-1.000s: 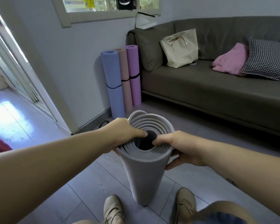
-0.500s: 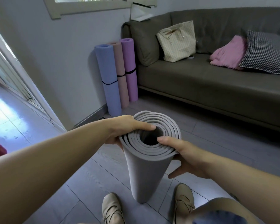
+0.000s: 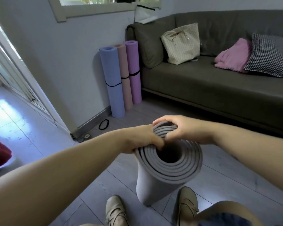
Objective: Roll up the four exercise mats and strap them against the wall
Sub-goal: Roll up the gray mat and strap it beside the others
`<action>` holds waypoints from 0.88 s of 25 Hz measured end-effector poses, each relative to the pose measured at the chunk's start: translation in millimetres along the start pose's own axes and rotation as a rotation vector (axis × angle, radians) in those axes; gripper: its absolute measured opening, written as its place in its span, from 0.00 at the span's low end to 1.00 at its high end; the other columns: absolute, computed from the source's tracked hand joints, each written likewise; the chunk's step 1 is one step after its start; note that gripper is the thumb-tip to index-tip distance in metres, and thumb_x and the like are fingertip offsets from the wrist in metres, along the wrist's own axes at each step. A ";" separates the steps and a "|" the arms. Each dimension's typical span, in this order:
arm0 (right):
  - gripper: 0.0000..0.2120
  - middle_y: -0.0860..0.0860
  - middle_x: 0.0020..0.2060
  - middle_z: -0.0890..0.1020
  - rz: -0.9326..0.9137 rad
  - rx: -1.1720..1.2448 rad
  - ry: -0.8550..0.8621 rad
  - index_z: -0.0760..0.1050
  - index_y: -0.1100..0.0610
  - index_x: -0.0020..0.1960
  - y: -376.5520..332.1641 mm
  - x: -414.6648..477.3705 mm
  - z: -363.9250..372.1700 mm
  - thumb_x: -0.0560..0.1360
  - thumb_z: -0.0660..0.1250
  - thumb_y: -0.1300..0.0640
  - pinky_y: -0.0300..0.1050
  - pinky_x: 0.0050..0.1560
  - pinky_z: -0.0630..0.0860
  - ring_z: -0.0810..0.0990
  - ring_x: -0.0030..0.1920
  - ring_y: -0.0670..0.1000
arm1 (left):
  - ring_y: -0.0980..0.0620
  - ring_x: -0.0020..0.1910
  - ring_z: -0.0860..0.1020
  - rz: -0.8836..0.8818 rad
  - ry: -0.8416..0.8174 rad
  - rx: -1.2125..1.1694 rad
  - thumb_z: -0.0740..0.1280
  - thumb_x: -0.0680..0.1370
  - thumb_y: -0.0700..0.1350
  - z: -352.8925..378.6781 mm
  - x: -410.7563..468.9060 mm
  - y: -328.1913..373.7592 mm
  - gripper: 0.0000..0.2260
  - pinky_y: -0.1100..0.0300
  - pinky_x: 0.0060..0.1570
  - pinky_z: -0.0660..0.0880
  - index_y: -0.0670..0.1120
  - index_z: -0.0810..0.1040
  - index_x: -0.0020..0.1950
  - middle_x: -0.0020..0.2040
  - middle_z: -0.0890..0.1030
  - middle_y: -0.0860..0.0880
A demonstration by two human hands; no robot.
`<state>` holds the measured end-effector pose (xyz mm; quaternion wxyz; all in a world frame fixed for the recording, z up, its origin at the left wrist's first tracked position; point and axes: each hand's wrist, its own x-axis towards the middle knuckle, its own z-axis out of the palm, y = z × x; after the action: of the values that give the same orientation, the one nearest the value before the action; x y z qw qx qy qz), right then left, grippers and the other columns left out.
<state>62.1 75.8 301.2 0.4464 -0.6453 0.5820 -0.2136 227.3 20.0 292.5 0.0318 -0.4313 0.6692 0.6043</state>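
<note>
Mats (image 3: 111,82) ahead, sofa (image 3: 203,88) right, open floor (image 3: 131,114) between

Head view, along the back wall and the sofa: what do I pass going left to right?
blue rolled mat → peach rolled mat → purple rolled mat → cream tote bag → pink folded blanket → checked cushion

Grey plank floor (image 3: 235,176), pale wall (image 3: 64,62), olive sofa (image 3: 203,88), window (image 3: 104,0).
</note>
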 end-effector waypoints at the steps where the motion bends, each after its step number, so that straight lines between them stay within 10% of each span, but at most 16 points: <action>1: 0.20 0.50 0.54 0.82 -0.021 0.027 0.031 0.75 0.53 0.62 1.9 1.4 5.9 0.71 0.72 0.61 0.46 0.62 0.75 0.81 0.54 0.47 | 0.46 0.41 0.80 -0.004 -0.010 0.002 0.69 0.65 0.37 -4.1 -1.8 -0.3 0.34 0.53 0.44 0.78 0.46 0.66 0.70 0.47 0.79 0.42; 9: 0.17 0.59 0.49 0.83 0.122 0.698 -0.154 0.78 0.61 0.57 6.2 5.1 3.3 0.78 0.52 0.64 0.44 0.51 0.79 0.82 0.48 0.53 | 0.46 0.49 0.79 -0.027 0.006 0.035 0.67 0.72 0.35 -10.4 -12.0 -11.0 0.44 0.57 0.41 0.78 0.57 0.45 0.78 0.57 0.75 0.43; 17: 0.23 0.48 0.60 0.81 -0.013 -0.043 -0.461 0.73 0.53 0.68 -20.2 14.5 -32.6 0.76 0.66 0.69 0.40 0.61 0.75 0.79 0.61 0.44 | 0.46 0.54 0.79 0.016 -0.012 0.104 0.72 0.63 0.42 -9.6 -18.0 -16.6 0.47 0.52 0.47 0.80 0.60 0.52 0.75 0.59 0.76 0.45; 22: 0.22 0.47 0.55 0.83 -0.108 -0.152 -0.318 0.76 0.54 0.65 -21.6 12.3 -18.9 0.76 0.61 0.73 0.35 0.60 0.74 0.81 0.57 0.43 | 0.48 0.52 0.80 0.020 0.014 0.131 0.72 0.69 0.38 -16.2 -21.1 -16.7 0.48 0.55 0.47 0.80 0.63 0.44 0.76 0.58 0.76 0.46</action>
<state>62.0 56.3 325.6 0.4708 -0.7329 0.4832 -0.0880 258.5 19.5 295.8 0.0494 -0.4258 0.7118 0.5564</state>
